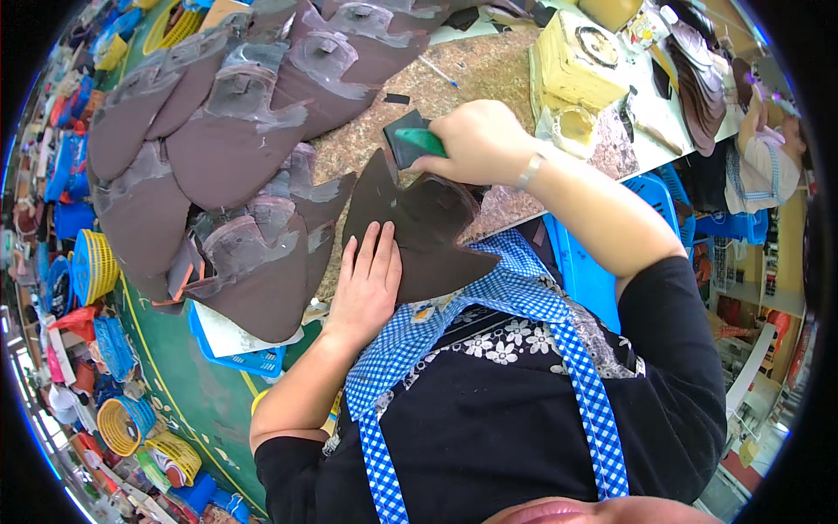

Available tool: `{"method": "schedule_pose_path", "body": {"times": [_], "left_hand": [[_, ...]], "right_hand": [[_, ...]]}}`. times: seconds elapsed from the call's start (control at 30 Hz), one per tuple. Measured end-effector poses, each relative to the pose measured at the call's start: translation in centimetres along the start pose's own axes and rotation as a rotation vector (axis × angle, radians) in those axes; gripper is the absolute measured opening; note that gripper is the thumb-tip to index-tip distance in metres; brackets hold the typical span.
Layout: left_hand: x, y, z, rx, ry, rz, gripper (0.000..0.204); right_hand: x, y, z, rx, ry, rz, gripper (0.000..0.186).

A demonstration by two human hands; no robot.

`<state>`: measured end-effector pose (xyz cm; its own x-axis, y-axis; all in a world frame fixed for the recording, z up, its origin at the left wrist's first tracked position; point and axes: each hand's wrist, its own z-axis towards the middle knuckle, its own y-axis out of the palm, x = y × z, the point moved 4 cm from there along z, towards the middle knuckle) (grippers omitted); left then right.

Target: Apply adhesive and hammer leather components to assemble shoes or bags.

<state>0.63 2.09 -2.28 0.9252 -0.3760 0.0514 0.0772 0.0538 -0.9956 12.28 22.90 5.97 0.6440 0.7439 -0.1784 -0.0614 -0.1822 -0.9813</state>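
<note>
A dark brown cut piece (pixel 423 234), like leather, with pointed corners lies at the table's near edge in front of me. My left hand (pixel 373 278) rests flat on its left part, fingers stretched out. Just beyond the piece, my right hand (pixel 484 144) is closed around a green-handled tool (pixel 419 140). A flat black piece (pixel 397 135) shows by the tool's left end; whether it is joined to the tool I cannot tell. Many similar brown pieces (pixel 231 157), with greyish smeared edges, overlap in a large pile to the left.
On the speckled tabletop (pixel 358 144) lie a pen (pixel 439 72) and a small black strip (pixel 397 99). A yellowish coated container (pixel 572 70) stands at the far right. Blue crates (pixel 580 262) sit below the table's right edge. Baskets (pixel 94 266) line the left, and another person (pixel 768 162) is far right.
</note>
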Motion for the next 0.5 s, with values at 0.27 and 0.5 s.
{"method": "schedule_pose_path", "body": {"times": [0.27,0.5], "left_hand": [[0.4,0.2,-0.5,0.113,-0.041,0.058,0.037],[0.5,-0.1,0.3,0.191,-0.089,0.041,0.041]], "right_hand": [[3.6,1.1,3.3,-0.094,-0.199,-0.139,0.029],[6.0,-4.0,0.7,0.353,0.022,-0.254,0.029]]}}
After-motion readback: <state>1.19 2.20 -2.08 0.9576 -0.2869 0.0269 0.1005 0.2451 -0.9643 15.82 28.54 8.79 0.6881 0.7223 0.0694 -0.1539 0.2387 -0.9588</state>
